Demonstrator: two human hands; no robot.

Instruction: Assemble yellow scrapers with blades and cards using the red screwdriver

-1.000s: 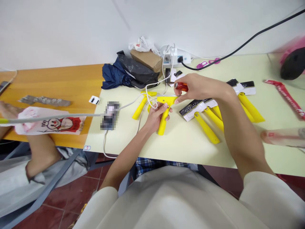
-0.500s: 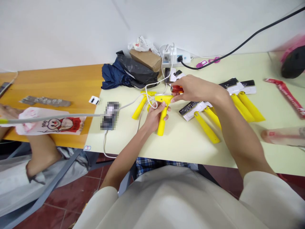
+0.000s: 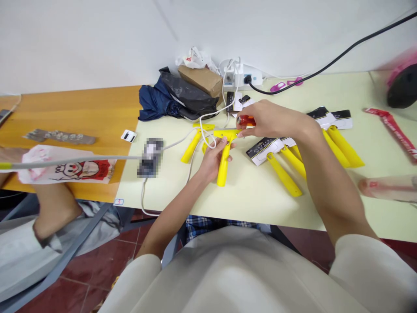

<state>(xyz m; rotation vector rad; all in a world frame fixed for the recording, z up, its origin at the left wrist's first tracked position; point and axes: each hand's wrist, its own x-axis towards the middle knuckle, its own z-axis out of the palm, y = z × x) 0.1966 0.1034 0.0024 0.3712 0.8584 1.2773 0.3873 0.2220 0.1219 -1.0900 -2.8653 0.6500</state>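
Note:
My left hand (image 3: 210, 164) is closed around a yellow scraper (image 3: 222, 171), whose handle points down toward me and whose wide head lies across the top. My right hand (image 3: 265, 118) grips a red-handled screwdriver (image 3: 248, 121) that lies sideways in the fist, while its fingertips touch the right end of the scraper's head. The screwdriver's shaft cannot be made out. Just left of the held scraper, a second yellow scraper (image 3: 191, 147) lies on the pale table. Right of my hands, several yellow scrapers (image 3: 285, 176) with black-and-white cardboard sleeves (image 3: 264, 150) lie partly under my right forearm.
A white cable (image 3: 208, 116) loops close to my left hand from a power strip (image 3: 252, 77). Behind lie a dark umbrella (image 3: 156, 102) and a cardboard box (image 3: 202, 80). A clear bottle (image 3: 387, 187) lies at right. Another person's arm (image 3: 57, 206) is at left.
Both hands, with the scraper and the screwdriver, have shifted slightly to the right. The grip of each hand looks the same.

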